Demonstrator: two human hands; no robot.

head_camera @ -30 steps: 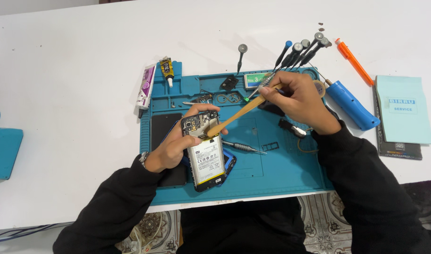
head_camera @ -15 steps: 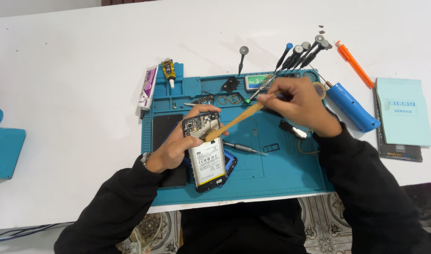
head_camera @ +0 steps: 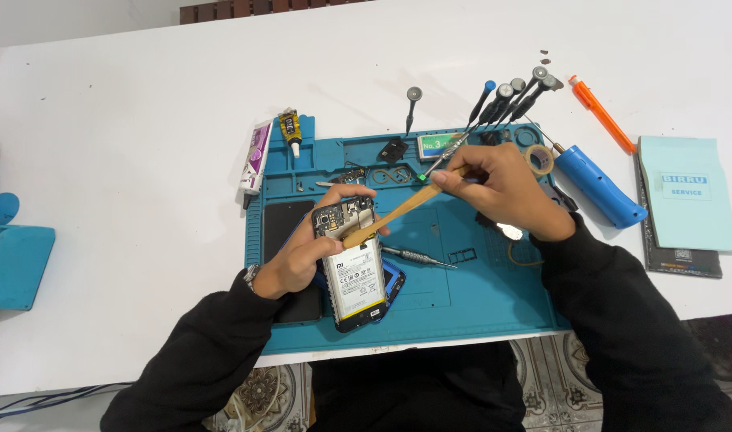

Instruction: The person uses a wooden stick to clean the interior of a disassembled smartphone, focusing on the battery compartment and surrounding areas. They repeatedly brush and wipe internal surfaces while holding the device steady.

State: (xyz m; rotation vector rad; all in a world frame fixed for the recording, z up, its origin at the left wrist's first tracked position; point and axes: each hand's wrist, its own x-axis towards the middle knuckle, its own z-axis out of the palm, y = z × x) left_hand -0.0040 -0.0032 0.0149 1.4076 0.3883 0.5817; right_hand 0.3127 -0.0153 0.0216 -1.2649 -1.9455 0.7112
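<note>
Pinched in my right hand (head_camera: 502,188) is a thin wooden stick (head_camera: 402,210), its flat tip resting on the upper part of the opened phone (head_camera: 351,268), while my left hand (head_camera: 306,256) wraps the phone's left edge and holds it tilted above the blue work mat (head_camera: 478,300). Bare mat lies open to the phone's right, apart from a small screwdriver (head_camera: 418,257) just beside it, and a row of drivers (head_camera: 514,96) leans past the mat's far edge. My left palm hides the phone's left side, and the tiny parts under the stick's tip are too small to make out.
</note>
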